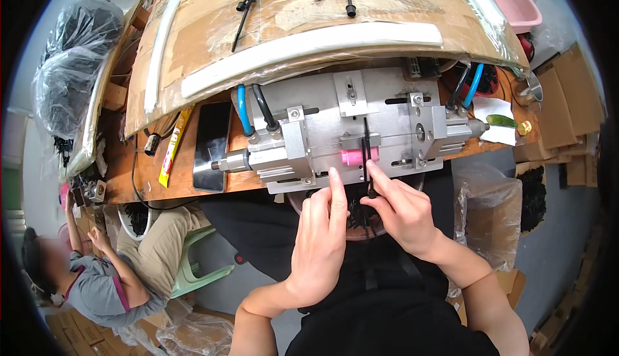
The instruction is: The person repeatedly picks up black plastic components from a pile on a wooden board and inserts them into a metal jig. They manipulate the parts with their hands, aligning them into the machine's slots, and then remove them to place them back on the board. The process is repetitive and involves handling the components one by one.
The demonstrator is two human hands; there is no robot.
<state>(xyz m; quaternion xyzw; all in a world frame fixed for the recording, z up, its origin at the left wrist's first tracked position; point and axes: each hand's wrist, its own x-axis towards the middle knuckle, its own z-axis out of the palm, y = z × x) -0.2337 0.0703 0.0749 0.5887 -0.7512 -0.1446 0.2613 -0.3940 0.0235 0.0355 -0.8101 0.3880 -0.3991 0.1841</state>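
Head view: right hand (pixel 407 213) pinches black rod (pixel 367 140) toward twelve o'clock, apparently keeping it straight; left hand (pixel 318 240), index extended, grip unclear.

Yellow packet (pixel 174 149): lying long and narrow on the tabletop (pixel 122 178), printed in red along the face, lettering too small to make out
Phone (pixel 211 140): lying just beside the packet, dark glass, nothing readable
Metal fixture (pixel 325 108): bare grey plates and cylinders, nothing legible
Pink piece (pixel 351 157): plain pink at this size, nothing legible
Dark trousers (pixel 258 227): marked with one small red round spot, too small to tell whether a logo
Cardboard sheet (pixel 290 17): brown under clear film, nothing legible
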